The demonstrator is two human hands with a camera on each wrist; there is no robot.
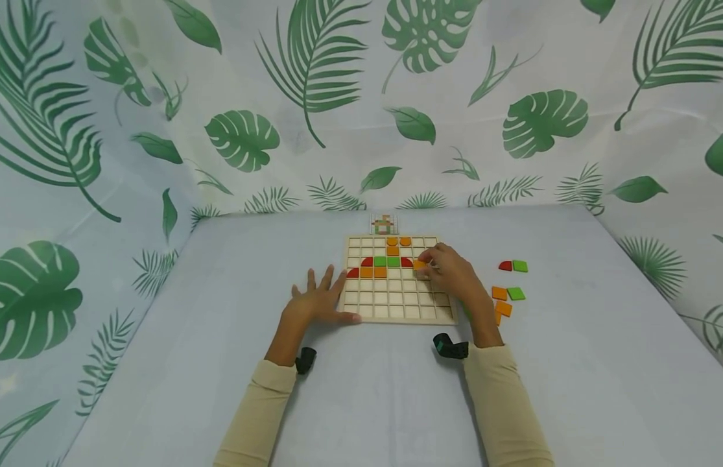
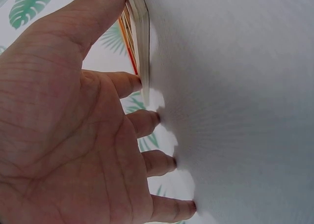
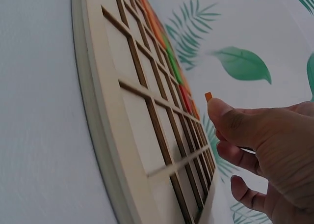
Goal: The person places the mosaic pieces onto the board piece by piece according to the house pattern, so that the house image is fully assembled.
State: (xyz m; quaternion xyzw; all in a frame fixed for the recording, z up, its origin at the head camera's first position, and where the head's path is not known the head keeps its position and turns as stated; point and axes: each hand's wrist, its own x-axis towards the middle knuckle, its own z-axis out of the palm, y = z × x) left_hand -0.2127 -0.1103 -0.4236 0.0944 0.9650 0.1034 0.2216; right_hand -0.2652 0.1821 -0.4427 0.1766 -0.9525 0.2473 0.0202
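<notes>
A wooden grid board (image 1: 403, 298) lies on the table, with red, green and orange tiles set in its upper and left cells. My left hand (image 1: 317, 303) is spread at the board's left side, its thumb at the lower left corner; in the left wrist view the index finger touches the board's edge (image 2: 144, 47). My right hand (image 1: 454, 275) is over the board's right part and pinches an orange tile (image 3: 208, 96) between thumb and fingers. That tile sits just right of a red quarter-round tile (image 1: 406, 262) in the head view.
Behind the board lies a small pattern card (image 1: 384, 224). To the right are loose tiles: a red one (image 1: 505, 266) beside a green one (image 1: 520, 266), another green one (image 1: 515, 294), and several orange ones (image 1: 504, 309), partly hidden by my right forearm. Leaf-print cloth (image 1: 361, 155) hangs around the table.
</notes>
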